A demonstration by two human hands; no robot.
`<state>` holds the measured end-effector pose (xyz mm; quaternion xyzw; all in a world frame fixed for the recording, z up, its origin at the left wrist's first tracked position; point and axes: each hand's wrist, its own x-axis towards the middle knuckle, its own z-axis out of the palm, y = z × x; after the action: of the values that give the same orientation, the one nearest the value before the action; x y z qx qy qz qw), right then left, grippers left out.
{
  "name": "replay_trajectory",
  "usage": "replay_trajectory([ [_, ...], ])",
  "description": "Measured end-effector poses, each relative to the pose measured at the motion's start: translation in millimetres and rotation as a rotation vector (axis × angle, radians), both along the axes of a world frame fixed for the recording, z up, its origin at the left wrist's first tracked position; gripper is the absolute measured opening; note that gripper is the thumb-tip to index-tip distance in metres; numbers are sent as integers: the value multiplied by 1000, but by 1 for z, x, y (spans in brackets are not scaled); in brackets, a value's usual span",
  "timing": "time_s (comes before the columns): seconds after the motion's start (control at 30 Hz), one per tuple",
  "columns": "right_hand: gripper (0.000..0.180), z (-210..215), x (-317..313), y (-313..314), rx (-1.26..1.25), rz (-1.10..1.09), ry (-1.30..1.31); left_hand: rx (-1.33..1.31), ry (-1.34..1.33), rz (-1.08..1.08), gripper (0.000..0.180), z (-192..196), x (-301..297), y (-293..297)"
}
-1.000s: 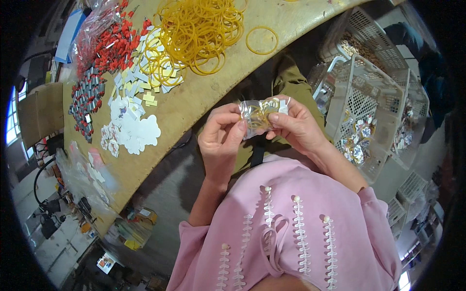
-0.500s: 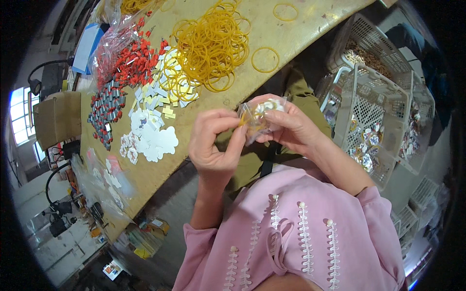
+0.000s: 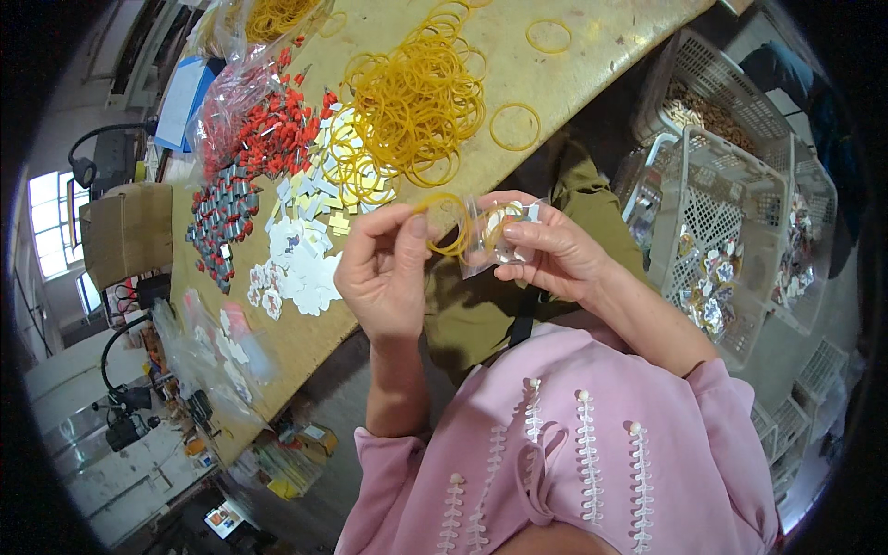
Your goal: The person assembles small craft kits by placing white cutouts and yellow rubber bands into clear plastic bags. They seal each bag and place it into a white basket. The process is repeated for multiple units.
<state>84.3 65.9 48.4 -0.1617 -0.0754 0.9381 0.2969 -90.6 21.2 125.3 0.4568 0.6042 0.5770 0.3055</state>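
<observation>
Between the thumb and fingers of my left hand (image 3: 381, 277) are yellow rubber bands (image 3: 450, 248), pinched at their left side. Their loops reach to the mouth of a small clear plastic bag (image 3: 478, 257). My right hand (image 3: 560, 248) is closed on that bag, thumb on top. White pieces and some yellow show through the film; what exactly they are I cannot make out. Beyond my hands, a big heap of yellow rubber bands (image 3: 416, 111) lies on the table (image 3: 518, 79), with one loose band (image 3: 514, 126) to its right.
Red-tipped small parts (image 3: 277, 129), grey cylinders (image 3: 222, 222), white and yellow slips (image 3: 310, 199) and white cut-out shapes (image 3: 310, 277) cover the table's left part. Plastic bags (image 3: 208, 351) lie nearer. At right stand plastic crates (image 3: 717, 171) holding filled bags and small pieces.
My left hand has drawn back to the left, pulling the rubber bands partly out from the bag so their loops now show. My right hand keeps hold of the bag.
</observation>
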Motion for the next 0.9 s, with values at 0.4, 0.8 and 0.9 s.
replay_trajectory([
  [0.4,35,4,-1,0,84,-84,-97,-81,319,200,14,-2,-44,20],
  [0.8,34,5,-6,-6,166,-135,-108,-321,-113,-267,18,-10,-13,-6],
  [0.9,34,7,-6,-5,147,-142,-122,-220,-102,-290,13,-18,-21,-5],
])
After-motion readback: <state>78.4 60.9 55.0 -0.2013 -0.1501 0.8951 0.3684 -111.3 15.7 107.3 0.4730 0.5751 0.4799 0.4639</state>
